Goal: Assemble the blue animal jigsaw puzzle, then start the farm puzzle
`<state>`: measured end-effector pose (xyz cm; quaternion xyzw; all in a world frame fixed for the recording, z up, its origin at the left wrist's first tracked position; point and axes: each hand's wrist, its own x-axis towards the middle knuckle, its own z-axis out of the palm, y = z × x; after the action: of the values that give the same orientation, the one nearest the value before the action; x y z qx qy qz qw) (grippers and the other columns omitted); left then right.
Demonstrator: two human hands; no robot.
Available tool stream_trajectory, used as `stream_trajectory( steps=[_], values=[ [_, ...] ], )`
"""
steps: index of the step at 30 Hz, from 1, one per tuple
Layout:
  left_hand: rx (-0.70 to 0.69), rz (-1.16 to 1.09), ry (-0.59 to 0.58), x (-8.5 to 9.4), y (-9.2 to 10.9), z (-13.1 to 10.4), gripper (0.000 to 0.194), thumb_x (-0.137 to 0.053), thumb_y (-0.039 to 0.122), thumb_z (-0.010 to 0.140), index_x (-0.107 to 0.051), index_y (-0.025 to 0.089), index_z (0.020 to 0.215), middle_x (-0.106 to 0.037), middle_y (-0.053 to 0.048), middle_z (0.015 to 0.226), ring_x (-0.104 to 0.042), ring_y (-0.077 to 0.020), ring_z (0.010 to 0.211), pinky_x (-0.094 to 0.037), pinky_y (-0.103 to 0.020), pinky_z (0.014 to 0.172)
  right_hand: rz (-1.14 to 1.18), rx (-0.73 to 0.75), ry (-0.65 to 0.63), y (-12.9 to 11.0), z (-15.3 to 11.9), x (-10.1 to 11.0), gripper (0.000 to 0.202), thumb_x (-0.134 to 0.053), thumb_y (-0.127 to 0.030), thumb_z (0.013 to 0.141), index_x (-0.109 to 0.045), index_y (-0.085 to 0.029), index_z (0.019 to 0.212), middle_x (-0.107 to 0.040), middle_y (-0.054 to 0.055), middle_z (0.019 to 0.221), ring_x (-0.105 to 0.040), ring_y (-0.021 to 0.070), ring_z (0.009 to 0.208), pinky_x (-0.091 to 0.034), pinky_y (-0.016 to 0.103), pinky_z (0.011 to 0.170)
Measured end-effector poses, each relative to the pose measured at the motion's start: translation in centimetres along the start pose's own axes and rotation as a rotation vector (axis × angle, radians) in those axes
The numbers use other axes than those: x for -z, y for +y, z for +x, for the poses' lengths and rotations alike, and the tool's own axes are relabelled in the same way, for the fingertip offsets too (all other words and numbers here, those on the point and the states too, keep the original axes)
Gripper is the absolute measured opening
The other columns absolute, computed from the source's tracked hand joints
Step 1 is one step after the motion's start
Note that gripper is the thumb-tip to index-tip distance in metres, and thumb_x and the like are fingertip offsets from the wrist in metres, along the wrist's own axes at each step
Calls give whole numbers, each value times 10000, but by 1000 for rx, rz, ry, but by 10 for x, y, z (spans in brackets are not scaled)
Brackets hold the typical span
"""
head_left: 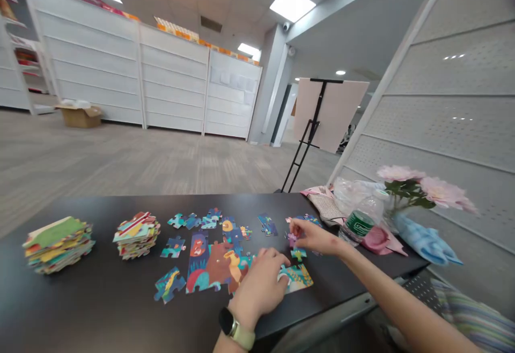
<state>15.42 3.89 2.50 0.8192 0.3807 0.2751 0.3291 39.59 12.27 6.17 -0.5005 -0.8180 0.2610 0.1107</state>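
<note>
A partly joined jigsaw puzzle [215, 262] with a brown animal lies on the dark table. My left hand [263, 278], wearing a watch, rests over its right part with fingers stretched and slightly bent, hiding some pieces. Beside it shows a puzzle section [298, 278] with yellow plants. To the right, my right hand [316, 236] pinches at a small purple and green puzzle piece [298, 255]; its fingertips partly cover it. Loose blue puzzle pieces [267, 225] lie beyond the hands, and others, such as a blue and yellow piece [169, 284], lie left of the puzzle.
Two stacks of puzzle pieces, a larger one [58, 244] and a smaller one [137, 235], stand on the left of the table [120, 299]. A green-labelled plastic bottle [360, 221], pink cloth [382, 239] and flowers [426, 184] crowd the right end. An easel [308, 135] stands behind.
</note>
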Motion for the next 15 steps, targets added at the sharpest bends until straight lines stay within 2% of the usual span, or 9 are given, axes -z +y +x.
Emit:
stream_trajectory(
  steps=[2, 5, 10, 15],
  values=[
    [6, -2, -11, 1, 0, -2, 328, -500, 241, 855, -643, 256, 1149, -594, -44, 1146, -488, -249, 1134, -388, -340, 1025, 142, 1, -10, -4, -4, 2, 252, -654, -167, 700, -497, -208, 893, -571, -18, 856, -556, 153, 819, -461, 287, 775],
    [32, -8, -3, 2, 1, -3, 364, -487, 215, 843, -633, 248, 1175, -541, -56, 1235, -474, -246, 1176, -362, -339, 1063, 272, -22, -24, -4, -11, -9, 240, -673, -207, 701, -529, -202, 892, -605, -3, 862, -585, 165, 823, -476, 302, 766],
    [47, -39, 31, 3, -1, -6, 370, -470, 199, 844, -616, 232, 1182, -508, -65, 1275, -475, -238, 1203, -374, -321, 1061, 153, -40, 57, 0, -21, -34, 156, -601, -150, 742, -580, -196, 890, -623, 10, 884, -581, 172, 825, -470, 300, 756],
    [80, -65, 31, 1, -7, -3, 371, -494, 186, 826, -613, 209, 1177, -523, -75, 1249, -505, -227, 1195, -388, -298, 1047, -77, 66, 163, -2, -33, -42, 208, -655, -196, 777, -602, -217, 977, -616, 57, 1080, -545, 237, 1058, -432, 394, 962]
  ],
)
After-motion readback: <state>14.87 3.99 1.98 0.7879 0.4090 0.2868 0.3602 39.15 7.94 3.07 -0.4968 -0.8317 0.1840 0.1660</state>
